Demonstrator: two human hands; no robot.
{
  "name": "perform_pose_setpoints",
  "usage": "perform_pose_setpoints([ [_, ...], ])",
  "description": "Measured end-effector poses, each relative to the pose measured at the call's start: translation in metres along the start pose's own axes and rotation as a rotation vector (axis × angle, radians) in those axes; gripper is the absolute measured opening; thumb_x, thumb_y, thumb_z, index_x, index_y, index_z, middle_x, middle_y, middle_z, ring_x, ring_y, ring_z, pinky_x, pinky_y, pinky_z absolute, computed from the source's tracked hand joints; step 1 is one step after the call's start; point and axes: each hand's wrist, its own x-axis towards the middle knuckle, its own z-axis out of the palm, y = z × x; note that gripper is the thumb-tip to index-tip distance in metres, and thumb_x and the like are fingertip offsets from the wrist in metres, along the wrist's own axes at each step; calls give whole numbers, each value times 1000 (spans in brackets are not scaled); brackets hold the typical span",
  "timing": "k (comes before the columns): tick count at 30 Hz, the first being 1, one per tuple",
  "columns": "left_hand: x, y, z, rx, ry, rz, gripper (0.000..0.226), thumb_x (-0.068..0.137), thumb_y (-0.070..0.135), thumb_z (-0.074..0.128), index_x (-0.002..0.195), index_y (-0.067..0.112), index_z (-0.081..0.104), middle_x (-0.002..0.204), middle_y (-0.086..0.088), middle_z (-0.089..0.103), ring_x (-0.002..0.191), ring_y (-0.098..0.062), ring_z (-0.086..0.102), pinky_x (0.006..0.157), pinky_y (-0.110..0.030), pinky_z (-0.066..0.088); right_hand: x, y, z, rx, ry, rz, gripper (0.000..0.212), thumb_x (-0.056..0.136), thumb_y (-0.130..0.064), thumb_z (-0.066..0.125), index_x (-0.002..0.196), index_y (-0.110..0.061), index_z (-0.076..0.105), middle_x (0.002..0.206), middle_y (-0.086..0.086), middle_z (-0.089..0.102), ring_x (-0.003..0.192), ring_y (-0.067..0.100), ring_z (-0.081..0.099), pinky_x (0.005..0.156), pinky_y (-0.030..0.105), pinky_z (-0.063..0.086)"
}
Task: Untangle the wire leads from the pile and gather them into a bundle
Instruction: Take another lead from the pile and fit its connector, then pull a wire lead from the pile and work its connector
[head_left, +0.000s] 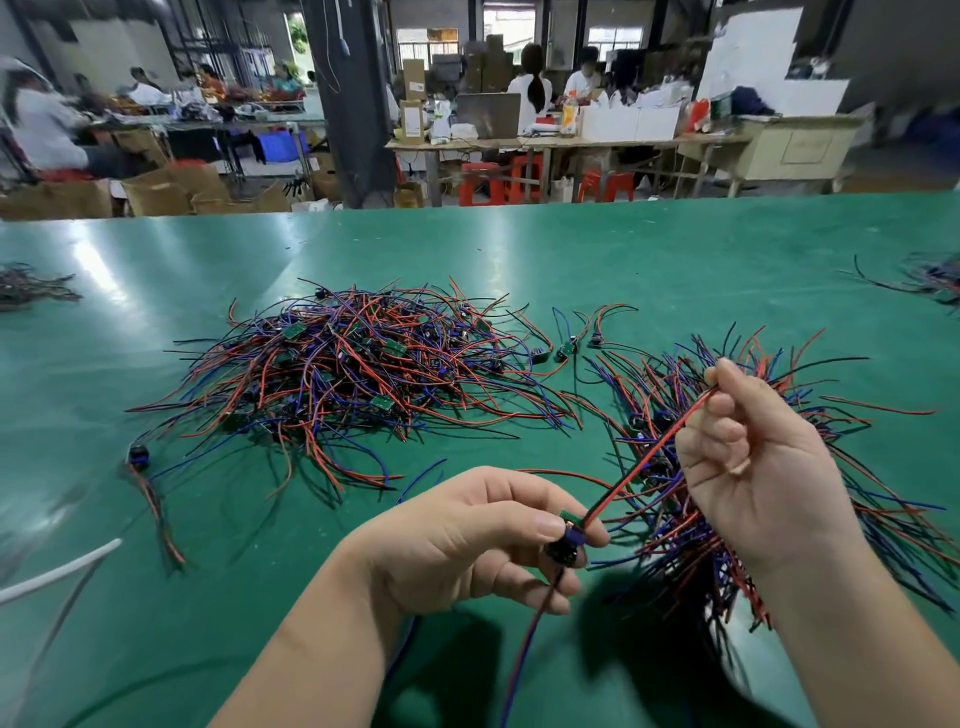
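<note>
Over the green table (156, 322), we hold one lead (649, 457) taut between our hands: the left hand (467, 540) pinches its black component (563, 552) between thumb and forefinger, and the right hand (753, 467) curls its fingers round the red wire near the free end. Stretched this way the lead lies straight and, we judge, ready to go alongside the others. The bundle (680, 545) fans out behind the right palm, apparently clasped there too, so each new lead can join it without a reach. The pile (353, 374) sits beyond the left hand, well apart from the bundle, with much left to sort.
</note>
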Motion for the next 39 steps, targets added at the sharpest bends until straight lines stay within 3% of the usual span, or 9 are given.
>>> perform_pose_setpoints([
  [8,0,-5,-6,17,-4,-18,16,70,18,64,81,16,75,69,1,68,59,-9,66,55,-19,55,5,3,-3,80,108,126,29,96,-25,48,69,-17,43,46,-8,46,32,0,37,31,9,28],
  [11,0,-5,-8,-52,36,100,23,58,23,85,78,18,74,69,1,69,56,-11,66,53,-20,55,7,1,-5,96,79,139,26,98,-27,43,76,-15,49,54,-1,55,39,4,48,37,12,37],
  [15,9,0,-8,-351,213,420,39,47,30,94,78,19,75,77,-2,71,72,-15,72,60,-26,58,3,17,-7,-365,-51,272,5,92,-7,52,90,-12,55,59,7,62,42,10,52,39,16,42],
  [18,13,2,-8,-412,417,571,34,51,18,90,79,13,71,82,-7,73,75,-19,72,58,-28,58,-11,33,-5,-615,-314,430,20,71,-5,70,90,-11,66,71,9,67,52,13,61,48,17,47],
  [21,20,-4,-5,-25,695,684,23,63,-1,79,76,14,69,75,-4,72,69,-14,69,61,-25,57,-14,41,0,-467,-372,448,28,58,-17,74,85,-12,76,74,8,69,54,11,61,51,16,48],
  [27,33,-30,12,753,639,902,27,71,-1,76,88,19,71,102,5,69,101,-13,66,71,-29,58,-9,41,2,-197,-252,362,19,74,-17,60,82,-3,70,67,6,66,50,8,60,46,15,48],
  [31,32,-33,13,789,688,778,48,67,-9,47,92,25,71,111,6,62,104,-12,63,78,-27,56,-5,37,-1,-339,-189,258,10,65,-19,69,69,-10,71,65,3,64,54,8,57,49,17,44],
  [34,32,-24,17,298,698,540,14,76,9,71,86,20,70,85,-1,73,75,-12,70,64,-26,56,-4,38,-4,-443,-223,210,14,57,-24,75,65,-13,72,59,-1,59,50,6,51,45,15,39],
  [39,33,-21,21,142,583,282,10,72,9,76,73,4,67,63,-6,70,51,-13,63,50,-22,52,-7,42,-4,-560,-214,145,19,51,-26,79,61,-12,71,56,2,56,48,9,45,47,18,36],
])
